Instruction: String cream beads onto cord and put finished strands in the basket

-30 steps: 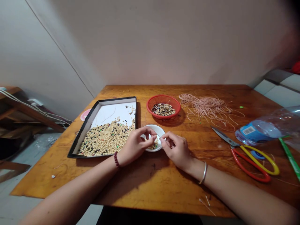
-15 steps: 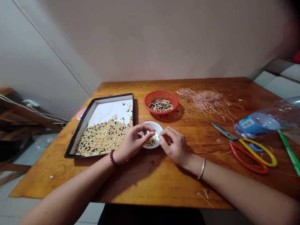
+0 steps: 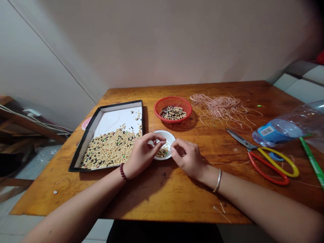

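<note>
Over the left part of a small white bowl (image 3: 168,135) is my left hand (image 3: 143,150), thumb and fingertips pinched together on something too small to make out. My right hand (image 3: 188,156) is closed at the bowl's right rim, its thumb and forefinger pinching a thin cord (image 3: 169,144) that reaches toward the left fingertips. Small cream, dark and green beads (image 3: 162,153) lie in the bowl. A black-edged tray (image 3: 76,156) left of my left hand holds many cream and dark beads (image 3: 111,148).
Behind the bowl stands a red basket (image 3: 172,121) of beads. Pink cord (image 3: 220,106) lies tangled at the back right. Scissors (image 3: 268,162) with red and yellow handles, a clear plastic bottle (image 3: 275,131) and a green strip (image 3: 312,162) are on the right.
My right hand's fingers have closed a little more at the bowl's rim. The whole view has shifted slightly; the tray, basket and scissors stay in place on the table.
</note>
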Demonstrator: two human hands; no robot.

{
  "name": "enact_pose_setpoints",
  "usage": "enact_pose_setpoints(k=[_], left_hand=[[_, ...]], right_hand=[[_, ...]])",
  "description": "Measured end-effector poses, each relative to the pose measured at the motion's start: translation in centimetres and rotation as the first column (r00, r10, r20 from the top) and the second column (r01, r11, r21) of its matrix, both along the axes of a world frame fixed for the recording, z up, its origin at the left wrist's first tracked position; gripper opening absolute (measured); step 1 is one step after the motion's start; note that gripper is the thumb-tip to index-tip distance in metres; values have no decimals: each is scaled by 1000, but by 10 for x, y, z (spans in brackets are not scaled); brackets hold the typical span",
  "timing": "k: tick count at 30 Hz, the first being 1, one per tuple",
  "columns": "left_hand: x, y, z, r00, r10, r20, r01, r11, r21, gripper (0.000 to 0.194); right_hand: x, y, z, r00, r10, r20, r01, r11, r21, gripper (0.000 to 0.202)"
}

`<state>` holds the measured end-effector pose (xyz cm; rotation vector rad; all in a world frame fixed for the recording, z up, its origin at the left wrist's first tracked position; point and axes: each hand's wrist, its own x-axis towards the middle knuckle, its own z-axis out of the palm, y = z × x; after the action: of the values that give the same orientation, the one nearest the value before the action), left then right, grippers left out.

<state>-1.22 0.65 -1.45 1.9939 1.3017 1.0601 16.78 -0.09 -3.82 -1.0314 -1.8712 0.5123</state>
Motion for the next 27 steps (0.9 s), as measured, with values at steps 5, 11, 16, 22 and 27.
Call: enact_pose_setpoints(k=[5, 11, 16, 22, 27], left_hand=[[1, -1, 3, 999, -26, -36, 27, 999, 25, 14], [1, -3, 3, 992, -20, -124, 36, 991, 127, 11], [1, -5, -1, 951, 36, -306, 66, 946, 317, 12], [2, -6, -1, 935, 76, -346, 55, 934, 353, 10], [2, -5, -2, 935, 72, -348, 59, 934, 353, 9]], right_hand=[[0, 0, 1, 1000, -7, 0, 7, 1000, -5, 10], [0, 0, 1, 1000, 8, 3, -8, 1000, -9, 9], [1, 0, 0, 1000, 9, 2, -9, 1000, -6, 9], [0, 0, 1, 1000, 8, 11, -8, 1000, -10, 10], [0, 0, 1, 1000, 11, 14, -11, 1000, -23, 10]])
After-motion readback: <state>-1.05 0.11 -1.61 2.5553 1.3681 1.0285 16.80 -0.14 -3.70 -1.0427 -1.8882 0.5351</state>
